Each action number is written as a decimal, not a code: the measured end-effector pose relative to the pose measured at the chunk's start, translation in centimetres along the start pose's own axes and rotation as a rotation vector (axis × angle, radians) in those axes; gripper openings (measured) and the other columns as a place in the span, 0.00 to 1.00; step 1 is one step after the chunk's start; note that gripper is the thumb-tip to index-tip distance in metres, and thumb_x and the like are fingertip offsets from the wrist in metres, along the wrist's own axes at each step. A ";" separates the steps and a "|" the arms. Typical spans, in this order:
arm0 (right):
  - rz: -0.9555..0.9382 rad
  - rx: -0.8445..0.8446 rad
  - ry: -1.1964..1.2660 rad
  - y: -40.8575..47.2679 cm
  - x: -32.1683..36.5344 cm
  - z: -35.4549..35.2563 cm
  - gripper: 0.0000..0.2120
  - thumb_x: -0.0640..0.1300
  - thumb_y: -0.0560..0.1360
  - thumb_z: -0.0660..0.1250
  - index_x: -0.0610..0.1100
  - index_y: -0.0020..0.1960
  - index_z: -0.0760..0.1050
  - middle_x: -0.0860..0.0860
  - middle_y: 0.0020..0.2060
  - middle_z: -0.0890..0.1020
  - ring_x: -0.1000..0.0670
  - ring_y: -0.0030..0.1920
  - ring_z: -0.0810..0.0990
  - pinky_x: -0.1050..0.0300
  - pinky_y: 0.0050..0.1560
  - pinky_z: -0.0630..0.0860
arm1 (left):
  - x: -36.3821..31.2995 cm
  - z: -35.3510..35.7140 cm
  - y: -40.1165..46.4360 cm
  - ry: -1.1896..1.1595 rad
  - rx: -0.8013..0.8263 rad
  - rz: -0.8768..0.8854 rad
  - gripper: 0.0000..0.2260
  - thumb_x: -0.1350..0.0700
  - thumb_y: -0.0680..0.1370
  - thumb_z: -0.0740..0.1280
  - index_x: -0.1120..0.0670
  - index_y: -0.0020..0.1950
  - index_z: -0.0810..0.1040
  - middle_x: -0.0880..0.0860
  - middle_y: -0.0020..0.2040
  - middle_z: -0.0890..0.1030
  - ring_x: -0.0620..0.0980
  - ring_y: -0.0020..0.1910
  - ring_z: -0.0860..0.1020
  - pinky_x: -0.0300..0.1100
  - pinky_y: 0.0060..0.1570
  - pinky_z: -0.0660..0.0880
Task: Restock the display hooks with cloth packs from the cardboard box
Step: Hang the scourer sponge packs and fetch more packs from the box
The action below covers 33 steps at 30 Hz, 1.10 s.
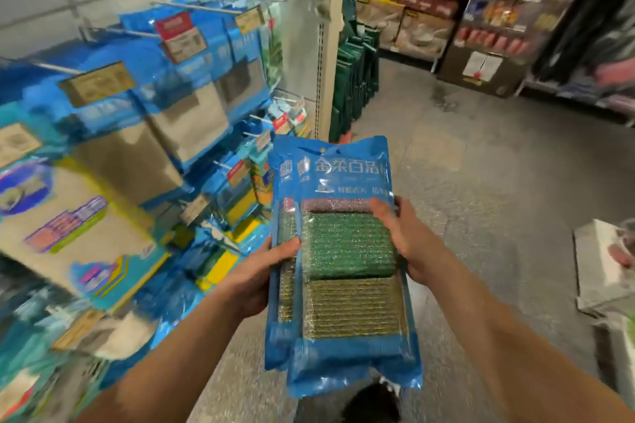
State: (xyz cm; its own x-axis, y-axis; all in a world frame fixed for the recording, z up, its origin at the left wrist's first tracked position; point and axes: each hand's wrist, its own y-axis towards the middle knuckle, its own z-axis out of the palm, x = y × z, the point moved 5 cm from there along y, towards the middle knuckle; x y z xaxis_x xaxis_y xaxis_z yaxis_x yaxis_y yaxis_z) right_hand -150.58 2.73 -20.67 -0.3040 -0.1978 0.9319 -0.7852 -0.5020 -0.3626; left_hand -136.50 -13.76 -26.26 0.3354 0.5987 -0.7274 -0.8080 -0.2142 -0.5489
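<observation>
Blue cloth packs clamped between left hand and right hand, unhung. Display hooks part-stocked; restocking judged midway.

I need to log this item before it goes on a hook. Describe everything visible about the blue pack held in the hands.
The blue pack is a glossy plastic bag with white printed characters across its top band. Through its clear window show stacked cloths: pink on top, green in the middle, yellowish below. A second pack seems to lie behind it, offset leftward. It is held roughly upright before the hanging display; the left hand grips its left edge, the right hand its right.
</observation>
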 end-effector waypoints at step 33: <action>-1.157 0.248 -1.235 46.1 53.7 6.2 0.07 0.54 0.75 0.71 0.52 0.46 0.75 0.53 0.42 0.79 0.49 0.48 0.78 0.56 0.46 0.72 | -41.4 7.9 31.9 -0.185 -0.276 0.592 0.32 0.56 0.67 0.79 0.57 0.68 0.73 0.61 0.53 0.85 0.59 0.46 0.85 0.57 0.47 0.82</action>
State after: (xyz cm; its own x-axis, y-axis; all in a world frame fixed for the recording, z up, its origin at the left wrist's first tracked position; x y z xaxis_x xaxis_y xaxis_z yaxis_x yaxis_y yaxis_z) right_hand -199.76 -36.27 12.68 0.9802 -0.0890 0.1770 -0.1466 -0.9267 0.3460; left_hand -179.99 -39.30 -10.36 -0.2337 0.4367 -0.8687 -0.6683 -0.7211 -0.1827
